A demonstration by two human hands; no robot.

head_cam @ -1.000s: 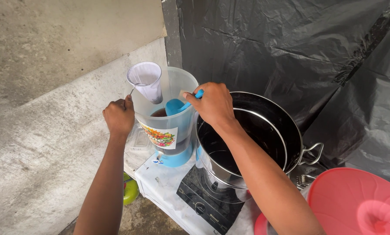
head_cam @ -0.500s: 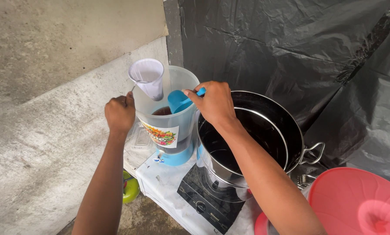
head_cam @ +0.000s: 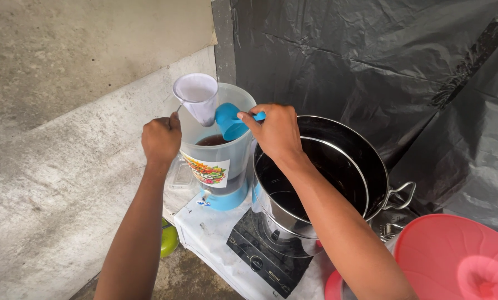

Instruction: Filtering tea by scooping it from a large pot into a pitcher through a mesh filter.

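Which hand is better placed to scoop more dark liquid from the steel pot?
The right hand, probably. It grips the blue scoop and reaches across the steel pot. The left hand is busy holding the cloth strainer over the jug.

i see a small table covered with a white cloth (head_cam: 207,230), pushed against a grey concrete wall. directly on it sits a black flat single-burner stove (head_cam: 263,258), with a large shiny steel pot (head_cam: 293,214) standing on top. just left of the stove, a clear plastic jug with a blue base (head_cam: 218,166) stands on the cloth. at the right edge lies a round pink plastic lid (head_cam: 454,261).
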